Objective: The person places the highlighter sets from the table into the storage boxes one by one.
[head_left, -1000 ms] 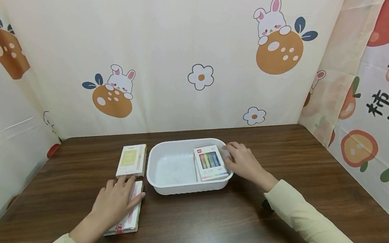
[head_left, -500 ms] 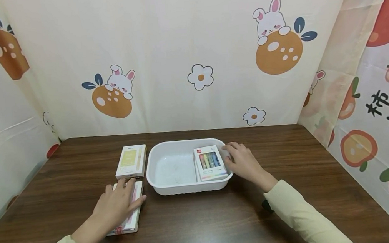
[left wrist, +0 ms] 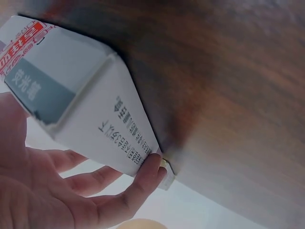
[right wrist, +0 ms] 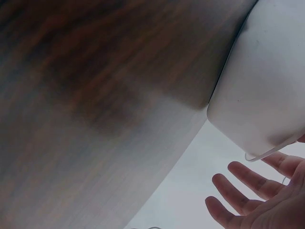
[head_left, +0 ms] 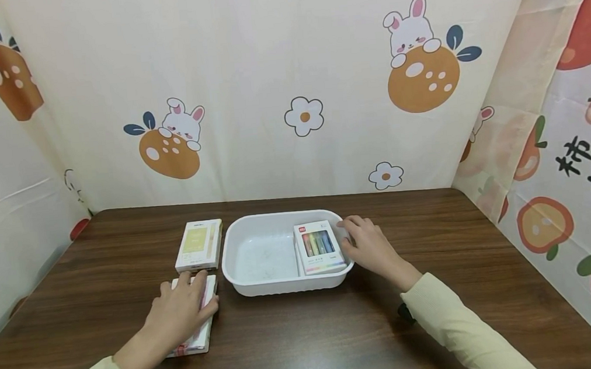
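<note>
My left hand [head_left: 172, 312] spreads over a white highlighter box [head_left: 201, 336] on the table left of the tray, its thumb at the right edge. In the left wrist view, a curled finger presses the long side of this highlighter box [left wrist: 107, 124], whose near end bears red print and Chinese lettering. My right hand [head_left: 372, 248] rests its fingertips at the right rim of a white plastic tray [head_left: 265, 288]. The right wrist view shows several relaxed fingers [right wrist: 238, 195] beside and beyond the tray's outer wall [right wrist: 267, 81].
Inside the tray, on its right, lies a white box [head_left: 321, 264] with a window showing coloured sticks. Another white box [head_left: 195, 240] with a yellow-green panel lies beyond the left hand. All stand on a dark wooden table [head_left: 288, 343], with a printed curtain [head_left: 245, 95] behind.
My left hand has drawn back slightly from the far white box, and its thumb has moved in against the highlighter box. The right hand and tray look still.
</note>
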